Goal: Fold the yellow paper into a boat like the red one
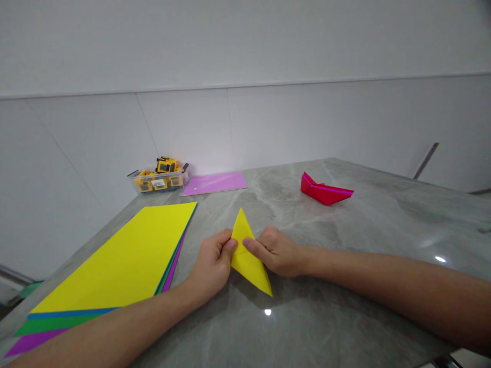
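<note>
A piece of folded yellow paper, pointed at its far and near ends, is held between both hands just above the table. My left hand pinches its left edge, thumb on top. From the right, my right hand grips the opposite edge, its thumb lying across the upper face. The fingers beneath the paper are hidden. Farther back on the right rests a folded red paper boat with a pink inner edge, apart from both hands.
On the left lies a stack of coloured paper sheets, yellow uppermost, with blue, green and purple edges showing. A clear plastic box of yellow toy vehicles stands at the back left. Beside it lies a flat lilac sheet. The grey marbled table meets a white wall.
</note>
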Demonstrator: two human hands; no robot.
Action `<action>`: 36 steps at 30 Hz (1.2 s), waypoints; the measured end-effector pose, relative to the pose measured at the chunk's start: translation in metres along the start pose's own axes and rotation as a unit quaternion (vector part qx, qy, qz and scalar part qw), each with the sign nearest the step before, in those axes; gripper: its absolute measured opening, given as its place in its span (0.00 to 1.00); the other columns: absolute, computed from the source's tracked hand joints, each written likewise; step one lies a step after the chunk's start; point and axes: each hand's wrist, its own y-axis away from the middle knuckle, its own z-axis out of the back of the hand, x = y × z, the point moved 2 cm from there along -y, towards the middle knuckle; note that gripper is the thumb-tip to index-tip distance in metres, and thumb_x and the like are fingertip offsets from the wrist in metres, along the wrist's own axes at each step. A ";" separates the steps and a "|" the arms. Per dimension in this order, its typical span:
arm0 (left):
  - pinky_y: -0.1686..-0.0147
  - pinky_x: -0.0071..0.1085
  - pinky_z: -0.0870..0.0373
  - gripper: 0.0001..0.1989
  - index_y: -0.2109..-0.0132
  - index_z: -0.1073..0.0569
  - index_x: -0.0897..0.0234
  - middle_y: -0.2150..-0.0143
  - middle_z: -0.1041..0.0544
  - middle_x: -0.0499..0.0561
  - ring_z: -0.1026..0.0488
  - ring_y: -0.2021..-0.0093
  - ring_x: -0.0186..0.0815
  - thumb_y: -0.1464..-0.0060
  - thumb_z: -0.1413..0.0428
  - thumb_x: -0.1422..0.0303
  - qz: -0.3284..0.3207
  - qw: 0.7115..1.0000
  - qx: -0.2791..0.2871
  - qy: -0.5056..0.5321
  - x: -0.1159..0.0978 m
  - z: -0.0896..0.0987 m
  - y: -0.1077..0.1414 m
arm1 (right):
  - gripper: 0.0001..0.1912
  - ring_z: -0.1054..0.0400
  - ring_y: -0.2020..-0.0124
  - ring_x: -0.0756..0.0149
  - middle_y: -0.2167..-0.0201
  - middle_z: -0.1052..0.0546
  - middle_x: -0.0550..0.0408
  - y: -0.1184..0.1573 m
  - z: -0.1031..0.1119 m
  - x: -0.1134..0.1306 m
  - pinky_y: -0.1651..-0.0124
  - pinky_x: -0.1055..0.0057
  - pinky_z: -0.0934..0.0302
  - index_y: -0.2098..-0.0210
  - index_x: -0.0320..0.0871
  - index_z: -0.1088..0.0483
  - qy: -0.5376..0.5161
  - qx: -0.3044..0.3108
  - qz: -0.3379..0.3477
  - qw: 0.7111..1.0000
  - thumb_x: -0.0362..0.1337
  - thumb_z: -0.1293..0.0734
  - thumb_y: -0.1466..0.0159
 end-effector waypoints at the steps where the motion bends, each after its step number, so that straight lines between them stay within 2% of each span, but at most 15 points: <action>1: 0.77 0.26 0.46 0.12 0.72 0.35 0.65 0.77 0.37 0.45 0.42 0.76 0.30 0.43 0.54 0.65 -0.003 1.000 0.000 -0.001 0.000 0.000 0.000 | 0.29 0.55 0.86 0.78 0.88 0.50 0.61 0.000 -0.001 -0.001 0.81 0.74 0.61 0.85 0.42 0.51 -0.005 -0.001 0.000 1.000 0.51 0.54 0.32; 5: 0.78 0.26 0.47 0.12 0.73 0.37 0.64 0.77 0.38 0.44 0.43 0.77 0.30 0.43 0.54 0.64 -0.006 1.000 -0.023 -0.001 0.000 0.002 0.001 | 0.30 0.54 0.84 0.77 0.86 0.48 0.61 0.002 -0.005 -0.004 0.82 0.76 0.60 0.85 0.41 0.48 -0.074 0.050 -0.009 0.996 0.54 0.51 0.34; 9: 0.76 0.26 0.45 0.12 0.71 0.37 0.64 0.76 0.37 0.45 0.42 0.76 0.30 0.43 0.54 0.62 -0.001 0.999 -0.030 0.012 0.000 0.004 0.000 | 0.28 0.50 0.83 0.77 0.85 0.44 0.61 0.004 -0.007 -0.004 0.81 0.78 0.55 0.83 0.40 0.43 -0.100 0.102 0.009 0.990 0.53 0.47 0.35; 17: 0.75 0.26 0.43 0.14 0.70 0.36 0.64 0.75 0.37 0.46 0.41 0.75 0.31 0.42 0.54 0.59 -0.011 0.995 0.048 0.086 -0.003 -0.003 0.006 | 0.26 0.47 0.83 0.77 0.84 0.39 0.60 0.013 -0.008 0.005 0.80 0.78 0.52 0.83 0.40 0.42 -0.103 0.111 0.036 0.988 0.49 0.46 0.35; 23: 0.75 0.26 0.42 0.16 0.68 0.34 0.66 0.75 0.36 0.46 0.40 0.75 0.31 0.43 0.52 0.55 -0.002 0.993 0.032 0.115 0.001 -0.002 0.003 | 0.24 0.41 0.82 0.75 0.83 0.33 0.57 0.012 -0.008 0.011 0.78 0.78 0.48 0.76 0.39 0.32 -0.092 0.082 0.052 0.991 0.44 0.49 0.33; 25: 0.75 0.26 0.42 0.18 0.69 0.34 0.66 0.75 0.36 0.46 0.39 0.74 0.31 0.43 0.51 0.54 -0.001 0.993 0.023 0.119 0.002 -0.002 0.001 | 0.24 0.44 0.84 0.76 0.85 0.37 0.59 0.010 -0.009 0.008 0.80 0.77 0.51 0.79 0.39 0.35 -0.070 0.071 0.043 0.994 0.44 0.49 0.33; 28: 0.74 0.25 0.41 0.17 0.68 0.34 0.66 0.74 0.34 0.46 0.38 0.74 0.31 0.47 0.46 0.54 0.017 0.986 0.049 0.157 0.004 -0.004 -0.001 | 0.25 0.50 0.85 0.77 0.87 0.44 0.62 0.008 -0.012 0.002 0.82 0.77 0.56 0.84 0.41 0.44 -0.071 0.065 0.016 0.995 0.46 0.48 0.34; 30: 0.74 0.26 0.40 0.17 0.67 0.33 0.66 0.74 0.32 0.47 0.37 0.74 0.31 0.49 0.43 0.56 0.036 0.980 0.058 0.189 0.005 -0.005 -0.001 | 0.25 0.51 0.85 0.78 0.87 0.45 0.62 0.007 -0.013 -0.002 0.83 0.78 0.57 0.84 0.42 0.46 -0.097 0.074 -0.006 0.993 0.48 0.47 0.34; 36: 0.75 0.26 0.38 0.14 0.65 0.31 0.67 0.73 0.28 0.48 0.35 0.75 0.31 0.49 0.44 0.58 0.064 0.973 -0.050 0.216 0.002 -0.001 -0.001 | 0.31 0.54 0.86 0.78 0.88 0.47 0.62 0.003 -0.009 -0.003 0.84 0.77 0.59 0.86 0.41 0.46 -0.132 0.079 -0.046 0.987 0.56 0.48 0.36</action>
